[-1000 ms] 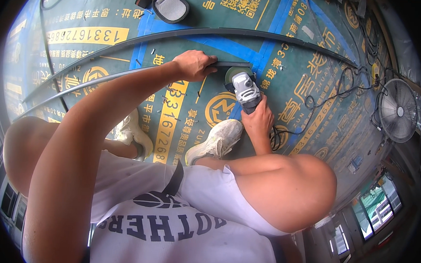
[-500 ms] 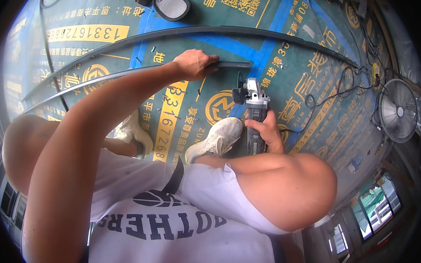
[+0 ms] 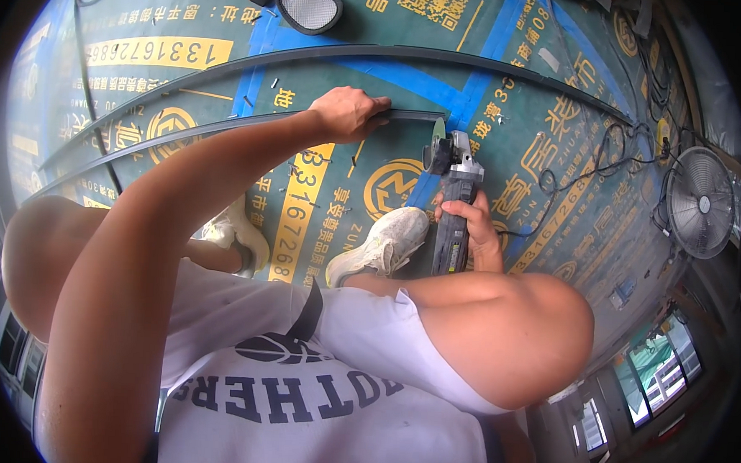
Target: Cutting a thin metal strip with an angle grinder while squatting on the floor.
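Observation:
My left hand (image 3: 349,114) is closed over a long dark metal strip (image 3: 414,116), close to its right end. My right hand (image 3: 474,223) grips the body of a grey and silver angle grinder (image 3: 457,186), held upright with its head away from me. Its green disc (image 3: 439,133) stands edge-on at the right end of the strip, touching it or very close; I cannot tell which. The grinder's tail sits beside my right shoe (image 3: 393,239).
A second long dark strip (image 3: 380,53) runs across the floor beyond. Farther off lies a grey mesh pad with a strap (image 3: 309,9). Black cables (image 3: 549,180) trail to a round fan (image 3: 700,203) at the right. Small screws or nails (image 3: 348,207) are scattered on the green printed floor covering (image 3: 375,148).
The grinder has tilted and moved slightly to the right, with its disc now at the strip's end. My left hand and the strip have barely shifted.

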`<state>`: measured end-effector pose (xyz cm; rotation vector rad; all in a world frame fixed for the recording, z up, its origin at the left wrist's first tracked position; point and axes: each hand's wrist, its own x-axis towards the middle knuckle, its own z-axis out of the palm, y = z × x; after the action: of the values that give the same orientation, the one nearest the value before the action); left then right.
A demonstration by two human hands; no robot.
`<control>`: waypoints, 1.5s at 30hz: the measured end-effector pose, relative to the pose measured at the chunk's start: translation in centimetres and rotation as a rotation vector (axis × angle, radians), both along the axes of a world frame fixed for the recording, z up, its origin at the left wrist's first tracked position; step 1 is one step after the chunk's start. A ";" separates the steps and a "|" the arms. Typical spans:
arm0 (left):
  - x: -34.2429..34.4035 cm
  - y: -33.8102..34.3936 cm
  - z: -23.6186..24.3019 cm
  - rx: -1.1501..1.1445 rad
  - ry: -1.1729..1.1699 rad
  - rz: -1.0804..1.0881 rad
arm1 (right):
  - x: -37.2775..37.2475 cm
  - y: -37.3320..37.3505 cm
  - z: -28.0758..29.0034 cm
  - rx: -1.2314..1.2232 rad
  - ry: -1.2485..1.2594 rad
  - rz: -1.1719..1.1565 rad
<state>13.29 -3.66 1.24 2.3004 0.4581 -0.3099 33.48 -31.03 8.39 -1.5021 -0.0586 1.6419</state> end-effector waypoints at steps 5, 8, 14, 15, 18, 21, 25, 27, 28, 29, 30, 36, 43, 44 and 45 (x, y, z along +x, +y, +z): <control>0.0 0.0 -0.1 0.007 0.025 -0.006 | 0.4 0.4 0.1 -0.006 0.018 -0.003; 0.0 0.0 0.0 0.007 0.013 -0.006 | 0.6 0.5 0.1 0.009 0.021 0.004; 0.0 0.0 0.0 0.002 0.009 -0.001 | 0.6 0.7 0.1 0.016 0.003 0.021; 0.0 0.0 0.0 0.001 0.007 0.001 | 0.6 0.7 0.0 0.007 -0.006 0.030; 0.1 0.1 0.1 0.001 0.004 -0.007 | 0.6 0.9 0.1 0.004 -0.019 0.021; 0.2 -0.1 0.3 -0.005 0.034 -0.007 | 0.6 1.0 -0.1 0.008 -0.012 0.007; 0.1 0.1 0.4 0.007 0.043 -0.015 | 0.6 1.3 -0.3 0.021 -0.009 0.014; 0.0 0.1 0.2 -0.008 0.039 -0.005 | 0.5 1.2 -0.3 0.040 -0.014 0.024; 0.1 0.2 0.0 -0.007 0.039 -0.003 | 0.4 0.9 -0.2 0.041 -0.014 0.026; 0.2 0.1 0.0 -0.001 0.007 -0.006 | 0.2 0.6 0.1 0.046 0.013 -0.002; 0.1 0.1 -0.1 0.005 -0.025 -0.009 | 0.0 0.3 0.2 0.050 0.040 -0.030; 0.0 0.1 0.1 0.010 0.006 -0.001 | -0.9 0.5 -0.2 0.057 0.044 0.027; -0.1 0.1 0.2 0.020 0.018 -0.005 | -1.1 1.2 -0.9 0.058 0.032 0.035; 0.0 0.0 0.3 0.023 0.032 -0.009 | -1.3 1.3 -0.8 0.046 0.025 0.016; 0.2 -0.1 0.4 0.025 0.047 -0.013 | -1.4 1.4 -0.7 0.034 0.018 -0.003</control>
<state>13.44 -3.72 1.63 2.3257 0.4735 -0.3670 32.09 -29.66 7.68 -1.4607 -0.0739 1.6446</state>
